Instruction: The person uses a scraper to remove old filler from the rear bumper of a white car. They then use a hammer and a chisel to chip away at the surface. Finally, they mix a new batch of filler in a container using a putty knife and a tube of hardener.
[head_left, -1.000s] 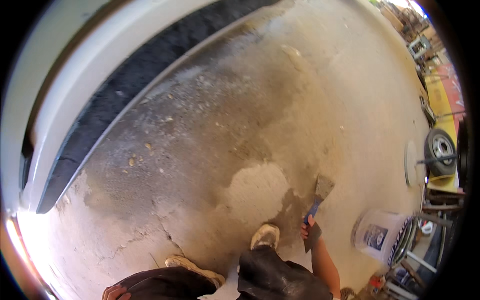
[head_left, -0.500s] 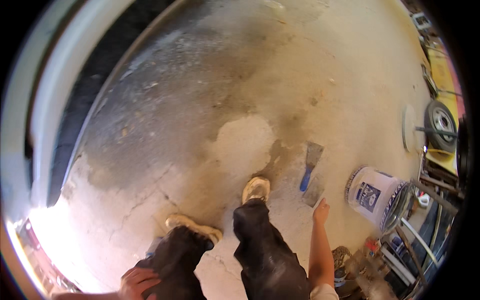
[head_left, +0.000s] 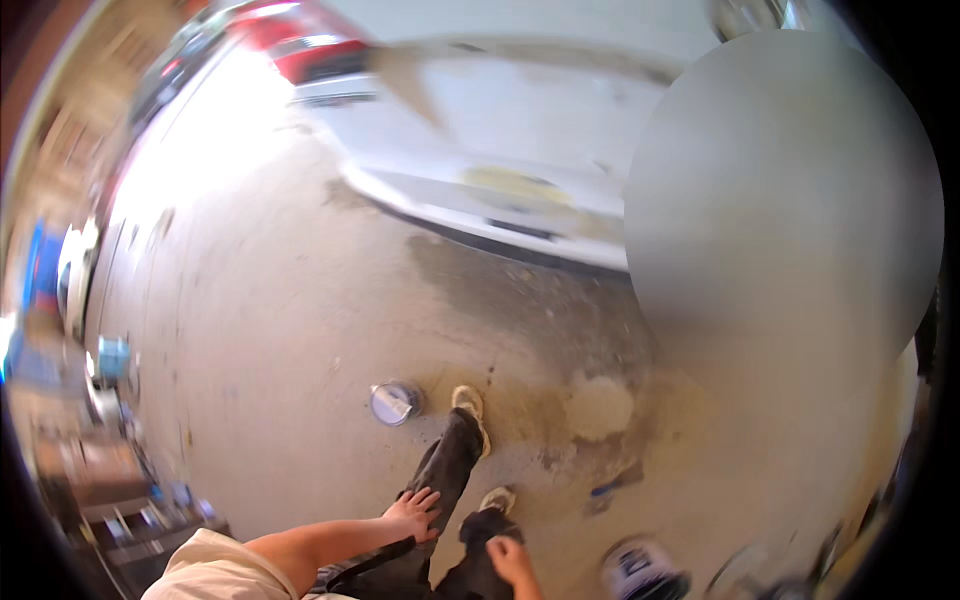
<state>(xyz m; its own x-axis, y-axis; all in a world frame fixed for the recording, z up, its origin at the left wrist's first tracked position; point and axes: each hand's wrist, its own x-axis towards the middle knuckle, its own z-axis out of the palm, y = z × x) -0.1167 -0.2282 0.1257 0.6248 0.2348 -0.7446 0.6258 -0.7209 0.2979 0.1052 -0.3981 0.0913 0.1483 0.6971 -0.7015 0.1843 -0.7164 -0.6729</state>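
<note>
My left hand (head_left: 415, 512) rests on the dark trouser leg (head_left: 450, 468) at my left knee, fingers spread and holding nothing. My right hand (head_left: 508, 555) is by my right knee with its fingers curled in. The picture is smeared there, so anything inside it is hidden. On the floor to its right lies a putty knife (head_left: 614, 484) with a blue handle and a wide blade. A small grey flat piece (head_left: 598, 504) lies against its handle end. Near my left shoe stands a round tin (head_left: 396, 403) with a pale flat thing across its top.
A white bucket (head_left: 640, 568) is at the lower right. Ahead is a white car (head_left: 480, 130) with a yellowish patch (head_left: 518, 187) low on its body. A red car (head_left: 305, 45) stands beyond it. Shelving and boxes (head_left: 95, 470) line the left. A grey blur covers the right.
The view has swung left and up, bringing the car and tin into sight. My right hand has come up from the flat piece on the floor to my knee. My left hand's fingers have spread.
</note>
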